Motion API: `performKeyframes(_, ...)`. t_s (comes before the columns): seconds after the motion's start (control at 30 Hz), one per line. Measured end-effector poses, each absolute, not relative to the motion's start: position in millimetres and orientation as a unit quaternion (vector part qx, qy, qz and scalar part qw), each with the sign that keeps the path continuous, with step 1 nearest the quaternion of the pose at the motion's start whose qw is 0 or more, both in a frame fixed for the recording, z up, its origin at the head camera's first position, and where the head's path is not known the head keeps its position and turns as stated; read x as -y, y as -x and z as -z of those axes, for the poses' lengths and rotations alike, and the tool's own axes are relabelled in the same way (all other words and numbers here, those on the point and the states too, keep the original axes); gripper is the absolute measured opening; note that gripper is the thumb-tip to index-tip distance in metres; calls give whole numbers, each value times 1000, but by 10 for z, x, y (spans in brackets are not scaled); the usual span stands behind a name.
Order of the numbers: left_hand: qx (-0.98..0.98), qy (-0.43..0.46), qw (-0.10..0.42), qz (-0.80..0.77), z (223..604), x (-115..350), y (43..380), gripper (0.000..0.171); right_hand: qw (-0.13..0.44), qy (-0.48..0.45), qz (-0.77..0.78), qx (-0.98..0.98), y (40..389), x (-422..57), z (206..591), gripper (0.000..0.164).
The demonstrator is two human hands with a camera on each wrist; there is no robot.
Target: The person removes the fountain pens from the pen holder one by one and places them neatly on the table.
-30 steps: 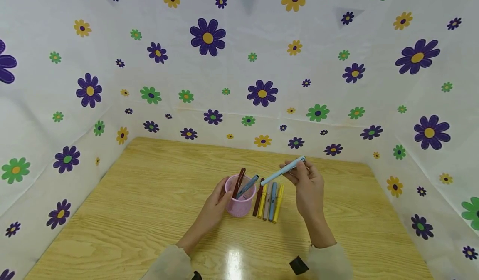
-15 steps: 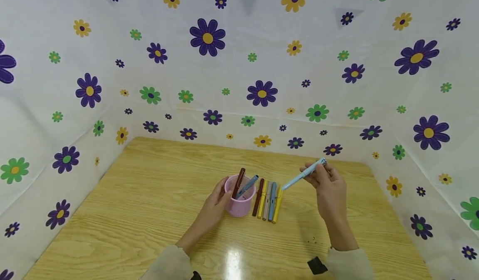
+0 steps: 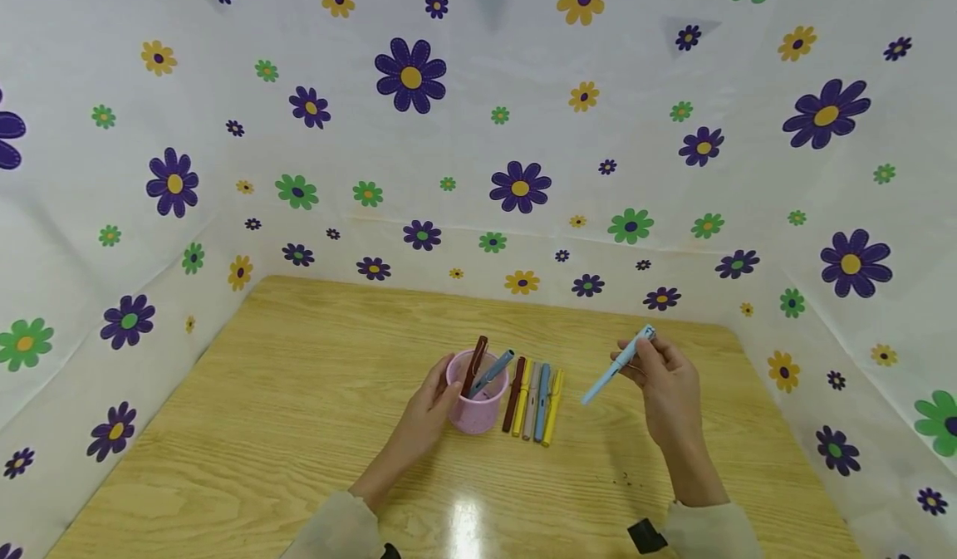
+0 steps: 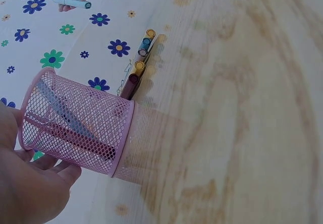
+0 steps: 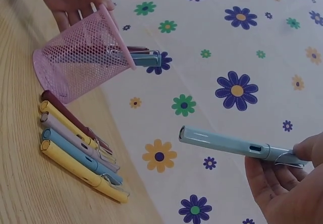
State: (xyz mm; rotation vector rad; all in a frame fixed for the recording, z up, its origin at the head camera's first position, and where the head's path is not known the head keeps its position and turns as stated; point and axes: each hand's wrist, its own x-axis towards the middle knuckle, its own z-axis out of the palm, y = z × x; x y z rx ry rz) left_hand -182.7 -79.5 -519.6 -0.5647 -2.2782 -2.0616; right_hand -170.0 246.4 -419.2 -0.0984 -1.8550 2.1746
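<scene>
While the left hand (image 3: 429,405) grips the pink cup (image 3: 476,419), the right hand (image 3: 670,386) pinches a pale blue pen (image 3: 617,366) near its clip, free end toward half past seven. Two pens (image 3: 474,367) lean inside the cup; a row of five pens (image 3: 532,401) lies at its three o'clock. Good handling probably means steadying the cup and angling the pen to match the row.

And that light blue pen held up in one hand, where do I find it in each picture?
Head: right of centre, below mid-height; the light blue pen slants in the right hand.
Left wrist: small, near the top left corner; the light blue pen.
Right wrist: lower right, free end pointing left; the light blue pen.
Shared landmark: the pink mesh cup, visible in all three.
</scene>
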Motion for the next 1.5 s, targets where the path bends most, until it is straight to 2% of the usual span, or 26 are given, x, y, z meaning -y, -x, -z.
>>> performKeyframes(0.43,733,167,1,660,5195,791,1826,57,92,11,-721,687,1697,-2531,4300,41)
performKeyframes(1.5,742,170,3,649,5174,801,1819,58,42,63,-691,719,1804,-2487,4683,38)
